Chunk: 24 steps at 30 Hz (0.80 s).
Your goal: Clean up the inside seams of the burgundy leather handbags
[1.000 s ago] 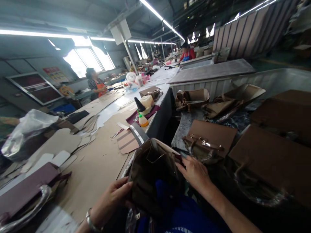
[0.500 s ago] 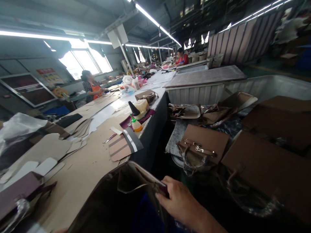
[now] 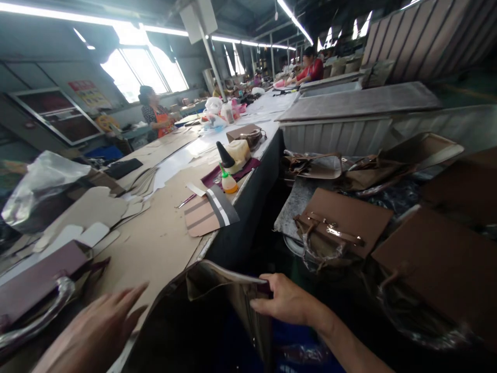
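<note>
A dark bag [image 3: 178,321] gapes toward me at the bottom centre, its lining and an inner pocket showing. My right hand [image 3: 285,300] pinches the right end of its rim between thumb and fingers. To the left of the bag, my left hand [image 3: 95,326] is raised over the table edge, fingers stretched out and slightly blurred, with nothing in it. A purple handbag [image 3: 46,282] with a plastic-wrapped handle lies left of that hand. Deep shadow hides the bag's bottom.
On the long table [image 3: 155,217] are a glue bottle [image 3: 228,181], striped material [image 3: 209,212] and cut pieces [image 3: 89,210]. Brown handbags [image 3: 349,220] fill a large bin [image 3: 337,137] on the right. Two co-workers [image 3: 157,114] are farther along.
My left hand has come up into view from the bottom edge, off the bag's left side. My right hand keeps its grip on the rim. The camera view has shifted.
</note>
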Each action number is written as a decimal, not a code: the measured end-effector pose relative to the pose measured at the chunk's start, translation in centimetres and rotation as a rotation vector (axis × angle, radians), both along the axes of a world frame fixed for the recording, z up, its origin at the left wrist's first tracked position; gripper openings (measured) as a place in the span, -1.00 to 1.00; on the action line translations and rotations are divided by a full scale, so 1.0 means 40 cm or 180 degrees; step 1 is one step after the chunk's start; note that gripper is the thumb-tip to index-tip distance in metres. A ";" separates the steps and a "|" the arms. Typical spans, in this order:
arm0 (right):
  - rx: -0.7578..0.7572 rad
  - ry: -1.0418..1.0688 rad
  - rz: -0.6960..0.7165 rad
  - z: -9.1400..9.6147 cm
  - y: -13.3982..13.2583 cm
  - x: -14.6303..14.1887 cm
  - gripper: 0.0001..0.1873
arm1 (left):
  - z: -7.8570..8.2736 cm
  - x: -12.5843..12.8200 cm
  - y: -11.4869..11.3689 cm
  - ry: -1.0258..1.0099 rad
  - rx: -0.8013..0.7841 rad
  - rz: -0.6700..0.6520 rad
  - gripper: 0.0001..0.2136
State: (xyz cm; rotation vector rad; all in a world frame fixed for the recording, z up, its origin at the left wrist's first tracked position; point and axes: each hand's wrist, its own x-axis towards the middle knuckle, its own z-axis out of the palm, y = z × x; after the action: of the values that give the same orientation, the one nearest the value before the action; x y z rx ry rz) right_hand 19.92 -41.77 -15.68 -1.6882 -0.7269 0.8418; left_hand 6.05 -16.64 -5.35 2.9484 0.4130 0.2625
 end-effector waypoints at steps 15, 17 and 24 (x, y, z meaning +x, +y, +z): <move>-0.0230 0.0121 -0.0296 -0.032 -0.036 0.051 -0.68 | -0.151 0.261 -0.168 0.0653 -0.0636 -0.1507 -0.80; -0.0390 -0.0354 -0.0552 -0.025 -0.028 0.048 -0.62 | -0.161 0.270 -0.164 0.0623 -0.0785 -0.1328 -0.81; -0.0774 -0.1139 -0.0740 0.041 0.049 0.044 -0.67 | -0.187 0.298 -0.143 0.0610 -0.1063 -0.0977 -0.85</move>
State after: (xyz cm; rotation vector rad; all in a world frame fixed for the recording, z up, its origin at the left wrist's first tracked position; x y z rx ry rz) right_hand 21.67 -39.81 -14.05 -2.1280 -0.6672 0.4831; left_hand 17.95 -22.37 -12.82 2.6606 0.0160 -0.1172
